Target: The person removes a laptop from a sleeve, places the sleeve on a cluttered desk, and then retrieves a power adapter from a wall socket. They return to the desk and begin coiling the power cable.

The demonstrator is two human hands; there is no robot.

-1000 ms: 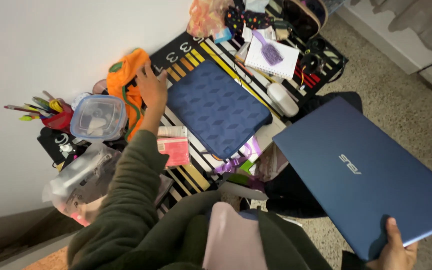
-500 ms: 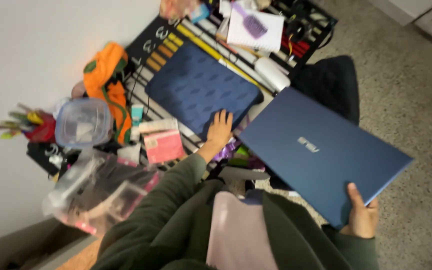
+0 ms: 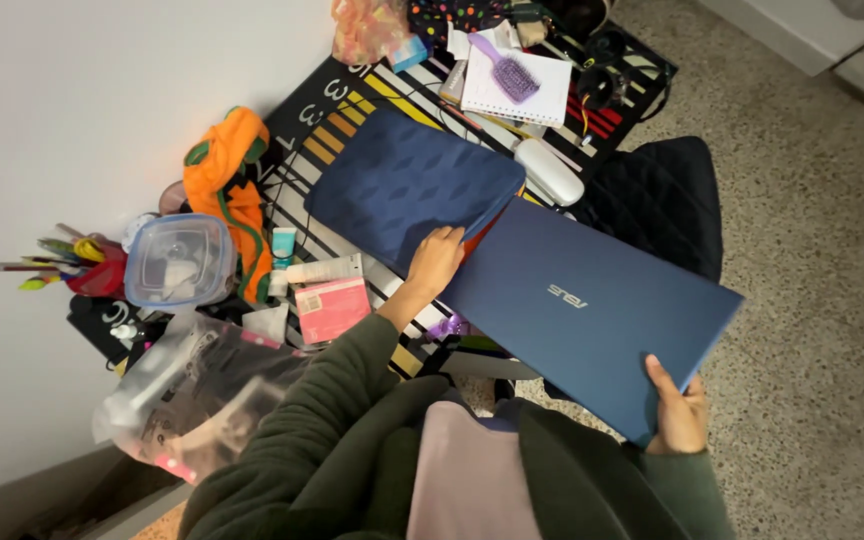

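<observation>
Head view: hands grip laptop (image 3: 592, 310) corner and lift sleeve (image 3: 407, 185) edge.

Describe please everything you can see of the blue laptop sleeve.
The laptop sleeve is dark blue, padded fabric with a repeating diamond pattern. It lies flat on the striped mat. The left hand lifts its open edge, showing orange lining, and a corner of the closed blue laptop meets that opening.
</observation>
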